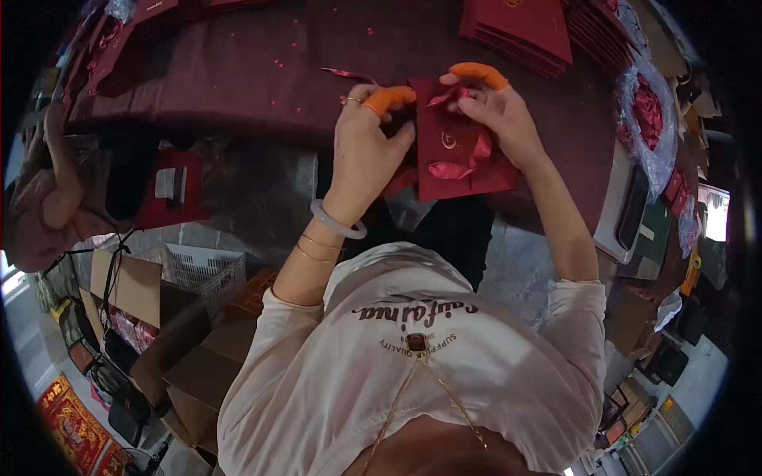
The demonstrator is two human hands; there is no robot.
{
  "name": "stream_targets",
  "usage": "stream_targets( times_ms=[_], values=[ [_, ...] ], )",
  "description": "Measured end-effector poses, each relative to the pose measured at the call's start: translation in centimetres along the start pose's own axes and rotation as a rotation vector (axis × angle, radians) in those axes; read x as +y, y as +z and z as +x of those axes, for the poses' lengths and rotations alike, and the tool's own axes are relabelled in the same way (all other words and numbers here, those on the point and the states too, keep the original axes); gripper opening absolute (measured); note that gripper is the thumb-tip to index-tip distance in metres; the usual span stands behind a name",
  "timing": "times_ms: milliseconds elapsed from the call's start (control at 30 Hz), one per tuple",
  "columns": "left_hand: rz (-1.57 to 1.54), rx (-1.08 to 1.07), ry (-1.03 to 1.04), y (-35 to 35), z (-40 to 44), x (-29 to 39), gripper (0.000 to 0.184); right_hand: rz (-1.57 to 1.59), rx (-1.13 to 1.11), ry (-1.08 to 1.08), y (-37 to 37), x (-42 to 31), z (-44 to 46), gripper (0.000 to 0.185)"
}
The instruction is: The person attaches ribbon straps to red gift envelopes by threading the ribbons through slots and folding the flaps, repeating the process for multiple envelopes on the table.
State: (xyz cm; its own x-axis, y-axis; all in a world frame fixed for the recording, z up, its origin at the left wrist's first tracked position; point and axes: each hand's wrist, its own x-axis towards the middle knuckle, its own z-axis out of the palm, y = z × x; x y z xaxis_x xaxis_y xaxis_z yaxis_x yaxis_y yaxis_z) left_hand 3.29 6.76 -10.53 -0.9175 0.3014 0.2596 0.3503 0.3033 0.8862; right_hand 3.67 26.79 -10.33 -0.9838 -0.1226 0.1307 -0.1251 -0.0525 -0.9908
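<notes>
A dark red paper bag with a pale printed emblem lies at the table's near edge, between my hands. Glossy red ribbon loops across its front. My left hand, an orange cover on its index finger, is curled at the bag's left edge. From behind its fingers a ribbon tail sticks out to the upper left, so the fingers seem closed on ribbon, though the grip itself is partly hidden. On the bag's upper right, my right hand pinches the ribbon between thumb and fingers; its index finger also wears an orange cover.
Stacked red bags stand at the table's far right. Small red bits dot the dark red tablecloth. Another person's arm is at the left. Below are a white plastic basket and cardboard boxes. A phone lies at the right.
</notes>
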Motion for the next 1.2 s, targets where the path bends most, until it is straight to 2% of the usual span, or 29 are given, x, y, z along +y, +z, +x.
stream_targets(
  times_ms=[67, 100, 167, 233, 333, 500, 600, 733, 800, 833, 933, 1033, 1200],
  values=[
    [0.159, 0.112, 0.015, 0.7, 0.7, 0.0, 0.028, 0.034, -0.015, 0.176, -0.7, 0.2, -0.2, 0.026],
    [0.237, 0.17, 0.027, 1.1, 1.2, -0.1, 0.026, 0.016, 0.023, 0.176, -0.7, 0.4, -0.3, 0.028],
    [0.272, 0.135, 0.076, 1.5, 1.5, -0.6, 0.024, 0.032, 0.061, 0.119, -1.2, 0.6, -0.2, 0.029],
    [0.41, 0.152, 0.223, 1.4, 1.8, -0.6, 0.021, -0.014, 0.056, -0.026, -0.7, 0.7, -0.5, 0.029],
    [0.486, 0.084, 0.316, 0.9, 1.8, -1.0, 0.018, -0.217, 0.026, 0.017, -0.1, 1.0, -0.8, 0.032],
    [0.631, -0.083, 0.375, -1.0, 2.1, -0.5, 0.014, -0.101, 0.104, 0.029, -0.1, 1.4, -0.6, 0.034],
    [0.535, -0.229, 0.26, -2.2, 2.3, 0.2, 0.012, -0.062, 0.086, 0.052, -0.2, 1.9, -0.5, 0.034],
    [0.553, -0.275, 0.224, -2.6, 1.5, 0.6, 0.013, -0.082, 0.106, 0.045, 0.3, 1.3, -0.5, 0.034],
    [0.581, -0.142, 0.266, -1.9, 1.1, 0.5, 0.017, -0.103, 0.082, 0.057, 0.3, 1.1, -0.5, 0.034],
    [0.586, -0.147, 0.268, -1.6, 1.0, 0.4, 0.017, -0.1, 0.053, 0.053, 0.2, 1.1, -0.5, 0.034],
    [0.311, 0.0, 0.306, -0.1, 0.5, 0.1, 0.022, -0.085, 0.033, 0.063, 0.1, 1.0, -0.5, 0.035],
    [0.375, 0.071, 0.243, 0.5, 0.6, -0.8, 0.022, -0.103, 0.036, 0.051, 0.0, 1.2, -0.5, 0.035],
    [0.488, -0.035, 0.398, -0.9, 0.9, -1.1, 0.022, -0.146, 0.09, 0.034, 0.2, 1.6, -0.7, 0.037]
  ],
)
